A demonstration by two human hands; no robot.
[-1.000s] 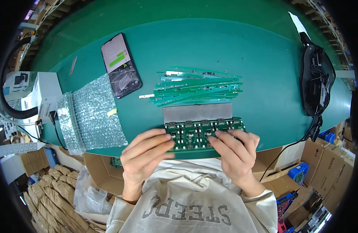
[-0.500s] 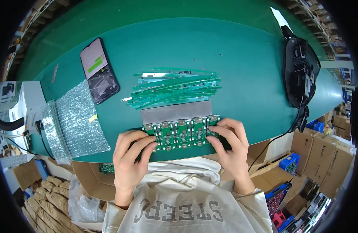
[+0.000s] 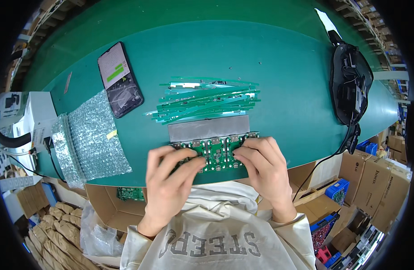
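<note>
A green circuit board panel (image 3: 216, 150) with several small connectors lies at the near edge of the green table (image 3: 270, 58). My left hand (image 3: 171, 173) grips its left part with fingers spread over it. My right hand (image 3: 261, 164) grips its right part. Just behind the panel lies a grey flat plate (image 3: 208, 128). Beyond that is a loose pile of thin green board strips (image 3: 207, 99).
A dark phone (image 3: 120, 80) lies at the back left. Bubble-wrap bags (image 3: 88, 139) sit at the left, beside a white device (image 3: 22, 117) with cables. A black headset (image 3: 351, 85) with a cable lies at the right. Cardboard boxes (image 3: 378, 173) stand below the table edge.
Both hands stay on the panel; my fingers have shifted slightly over its top. The view has swung a little, so everything sits somewhat differently in the picture.
</note>
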